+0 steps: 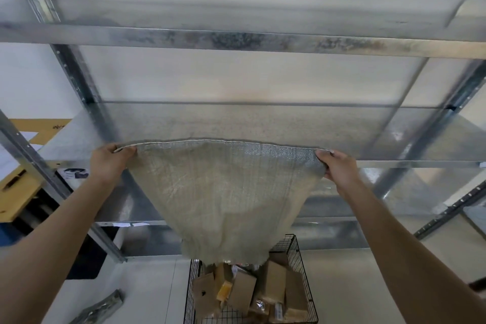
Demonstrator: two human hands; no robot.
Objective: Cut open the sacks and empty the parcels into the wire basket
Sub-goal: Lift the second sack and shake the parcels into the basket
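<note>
Sack held upside down between two raised hands, its stitched bottom seam stretched level from the left hand to the right hand. Each hand pinches one corner of that seam, fingers curled tight over the woven cloth, with both bare arms reaching up and forward from the near corners of the view. One sack is in view, hanging slack and narrowing to its open mouth, which sits just above the wire basket at the near centre. Roughly eight brown parcels lie heaped in the one black basket; the exact count cannot be told. Metal shelving stands behind the sack, and a dark bundle lies on the floor, near left.
</note>
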